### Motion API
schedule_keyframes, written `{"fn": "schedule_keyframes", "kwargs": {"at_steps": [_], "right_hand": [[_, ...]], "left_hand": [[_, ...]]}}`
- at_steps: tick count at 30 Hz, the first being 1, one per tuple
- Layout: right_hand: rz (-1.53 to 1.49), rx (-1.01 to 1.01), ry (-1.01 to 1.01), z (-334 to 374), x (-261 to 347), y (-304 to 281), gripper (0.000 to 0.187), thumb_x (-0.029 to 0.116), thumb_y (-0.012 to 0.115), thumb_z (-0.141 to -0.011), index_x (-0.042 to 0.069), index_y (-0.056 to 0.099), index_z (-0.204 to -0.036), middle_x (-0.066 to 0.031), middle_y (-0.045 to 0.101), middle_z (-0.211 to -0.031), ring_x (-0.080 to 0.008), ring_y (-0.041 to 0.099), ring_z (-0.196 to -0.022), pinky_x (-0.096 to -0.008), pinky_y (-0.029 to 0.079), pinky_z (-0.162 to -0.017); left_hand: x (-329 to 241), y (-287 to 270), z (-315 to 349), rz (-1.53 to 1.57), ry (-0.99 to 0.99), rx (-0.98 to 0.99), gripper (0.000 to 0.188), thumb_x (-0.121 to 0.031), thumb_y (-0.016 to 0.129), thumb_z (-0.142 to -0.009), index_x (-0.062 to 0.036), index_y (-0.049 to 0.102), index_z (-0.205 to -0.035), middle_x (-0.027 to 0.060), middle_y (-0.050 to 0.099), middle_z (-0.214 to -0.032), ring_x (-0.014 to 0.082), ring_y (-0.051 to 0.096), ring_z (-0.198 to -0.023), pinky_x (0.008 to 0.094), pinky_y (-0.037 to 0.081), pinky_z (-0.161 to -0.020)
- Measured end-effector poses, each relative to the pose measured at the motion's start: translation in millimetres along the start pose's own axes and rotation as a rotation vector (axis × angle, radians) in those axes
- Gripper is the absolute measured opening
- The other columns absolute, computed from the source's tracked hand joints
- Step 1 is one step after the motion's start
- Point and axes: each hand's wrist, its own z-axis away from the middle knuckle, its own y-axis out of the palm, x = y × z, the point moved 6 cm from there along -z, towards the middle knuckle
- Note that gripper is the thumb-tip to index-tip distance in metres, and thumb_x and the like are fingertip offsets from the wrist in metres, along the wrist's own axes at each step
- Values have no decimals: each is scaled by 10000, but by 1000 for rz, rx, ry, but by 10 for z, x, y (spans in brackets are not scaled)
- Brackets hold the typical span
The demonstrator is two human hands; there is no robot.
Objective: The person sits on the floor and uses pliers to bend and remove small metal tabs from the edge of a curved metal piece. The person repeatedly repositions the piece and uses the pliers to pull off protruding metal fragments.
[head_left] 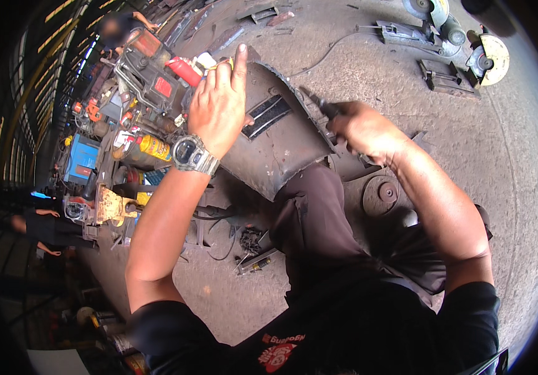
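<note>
A curved rusty sheet-metal panel (281, 134) with a dark slotted vent leans against my knee. My left hand (219, 103), with a wristwatch on the wrist, grips the panel's upper edge, its fingers curled over the rim. My right hand (363, 128) is closed around the dark handle of a tool (322, 106) pressed to the panel's right edge; the tool's tip is hidden against the metal.
Cut-off saws (484, 59) and metal brackets (406, 31) lie on the concrete floor at upper right. Welding gear, a yellow canister (153, 147) and a red can (184, 70) crowd the left. A round metal disc (381, 194) lies by my leg. People stand far left and top left.
</note>
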Motion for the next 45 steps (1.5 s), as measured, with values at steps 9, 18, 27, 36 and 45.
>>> {"fn": "schedule_keyframes", "kwargs": {"at_steps": [9,18,27,36,45], "right_hand": [[-448,-525,-128,-73,-80,-301,348,186,583,-924,-37,610,-1190,-61,601,-806,-130,538,-655,-299,460,-590],[-269,-409,-155,-220,-100,-449,361,178,567,-928,-44,590,-1212,-66,621,-815,-141,564,-675,-302,470,-587],[51,-223,-242,-97,11,-200,530,218,583,-894,2,547,-1376,-76,650,-845,-144,607,-730,-316,507,-674],[17,-353,-371,-348,-435,14,900,419,763,-892,-66,323,-1510,-176,638,-1214,-217,623,-1084,-333,512,-941],[247,-340,-482,-252,-220,411,870,82,716,-795,-3,266,-1534,-357,472,-1374,-488,516,-1265,-469,442,-1092]], "left_hand": [[-16,6,-39,-3,6,9,1386,-300,937,-533,-16,95,-1597,143,525,-1116,313,566,-1056,387,491,-927],[-1,27,-20,33,4,-27,1411,-285,943,-520,-21,74,-1600,148,530,-1121,327,566,-1062,400,486,-925],[53,54,37,29,-12,-26,1397,-271,947,-525,-16,88,-1596,152,526,-1118,332,563,-1053,402,484,-929],[52,56,7,30,-24,30,1365,-281,942,-536,-4,116,-1588,150,530,-1148,323,562,-1083,397,483,-942],[50,88,-22,48,-26,60,1387,-272,952,-523,-29,105,-1594,166,504,-1285,334,531,-1164,414,456,-1003]]}}
